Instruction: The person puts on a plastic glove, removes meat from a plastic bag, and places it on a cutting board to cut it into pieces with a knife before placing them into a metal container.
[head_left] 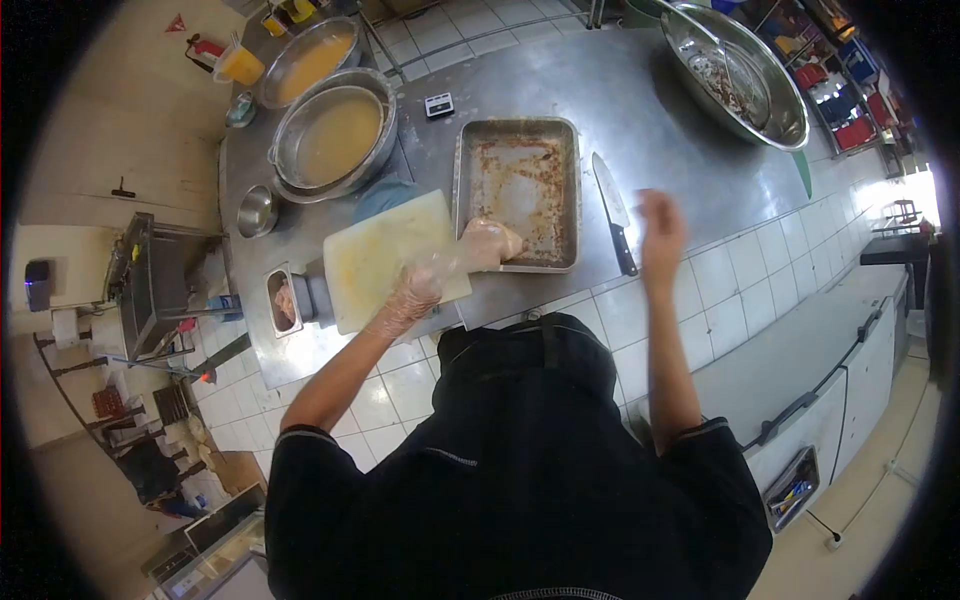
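Note:
My left hand [424, 282], in a clear plastic glove, is over the pale cutting board [370, 255]. Its blurred fingers point toward a piece of raw meat [490, 243] at the near left corner of a metal baking tray [569, 200], and I cannot tell whether they grip it. Brown stains mark the tray floor. My bare right hand [662, 232] is raised near the table's front edge, blurred, fingers loosely extended and nothing visible in them. Just left of it lies a kitchen knife [612, 205] with a black handle, blade pointing away from me.
Two large bowls of cloudy liquid [340, 135] [315, 68] stand at the back left. A small steel bowl [257, 212] and a metal container with meat [285, 300] sit left of the board. A digital timer [438, 105] lies behind the tray. A big metal bowl [735, 75] occupies the far right.

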